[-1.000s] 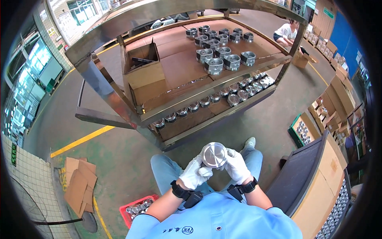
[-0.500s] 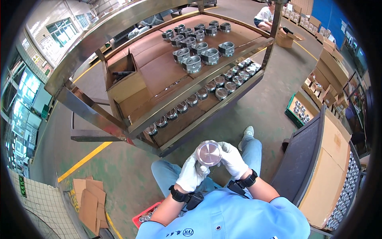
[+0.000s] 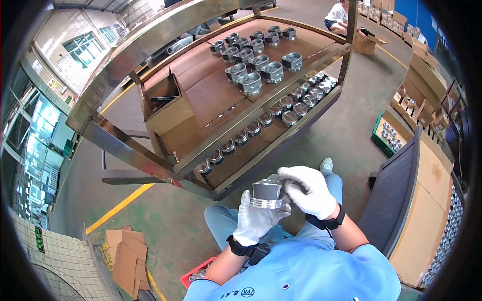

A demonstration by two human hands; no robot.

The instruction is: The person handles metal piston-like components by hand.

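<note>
Gloved fingers (image 3: 284, 213) of the left hand (image 3: 255, 224) are wrapped round the lower, ringed end of a metal piston (image 3: 266, 192), which is held skirt uppermost in front of the body, with the thumb laid along its left side. The right hand (image 3: 312, 193) is held just beside the piston's upper right edge, its fingers loosely bent; whether contact is made cannot be told. Beyond both hands, a strip of floor (image 3: 301, 145) is left open up to the near lower edge of a metal cart (image 3: 128, 146). On its upper shelf (image 3: 203, 88), more pistons (image 3: 272, 72) are gathered toward the far right and a cardboard box (image 3: 173, 118) is set at the left, bare surface being left between. Further pistons are lined along the lower shelf, close to its near edge. Room on the right is bounded by a dark panel (image 3: 384, 200). At near left, a red basket (image 3: 198, 264) is partly hidden by the left arm; flattened cardboard (image 3: 125, 263) is laid farther left.
</note>
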